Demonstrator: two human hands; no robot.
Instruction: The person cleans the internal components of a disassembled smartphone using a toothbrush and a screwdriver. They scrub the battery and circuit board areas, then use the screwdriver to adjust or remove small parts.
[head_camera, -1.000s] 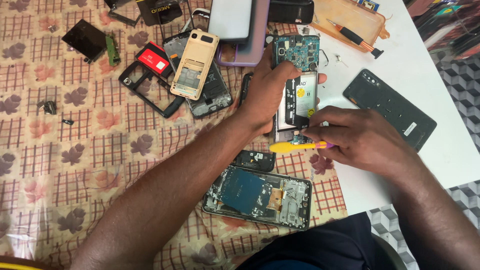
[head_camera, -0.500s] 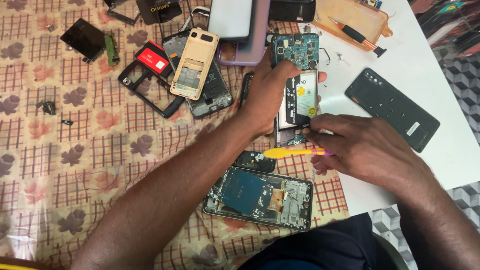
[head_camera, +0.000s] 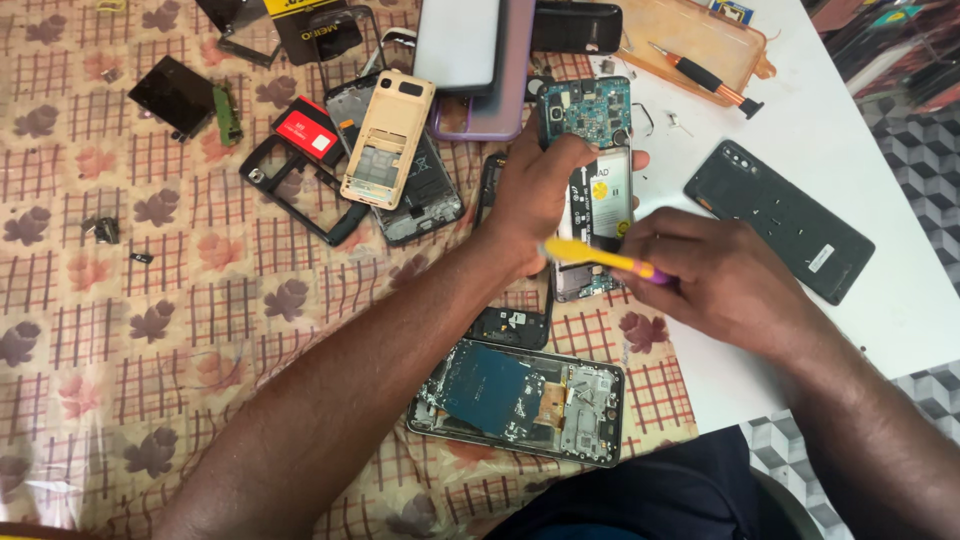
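My left hand (head_camera: 540, 195) grips an opened phone (head_camera: 592, 160) whose blue circuit board and battery show, holding it flat on the table by its left edge. Just right of it, my right hand (head_camera: 715, 275) holds a thin yellow tool with a purple end (head_camera: 600, 259). The tool lies across the lower part of the opened phone, tip pointing left toward my left wrist.
A second opened phone (head_camera: 520, 398) lies near the table's front edge. A black back cover (head_camera: 778, 220) rests on the white surface at right. A beige phone frame (head_camera: 385, 140), red battery (head_camera: 308, 130), black frames, a screen (head_camera: 172, 92) and an orange tray with a screwdriver (head_camera: 705, 75) lie behind.
My right hand has lifted and swung the yellow tool up and to the left, from below the opened phone to across its lower part. My left hand keeps its grip.
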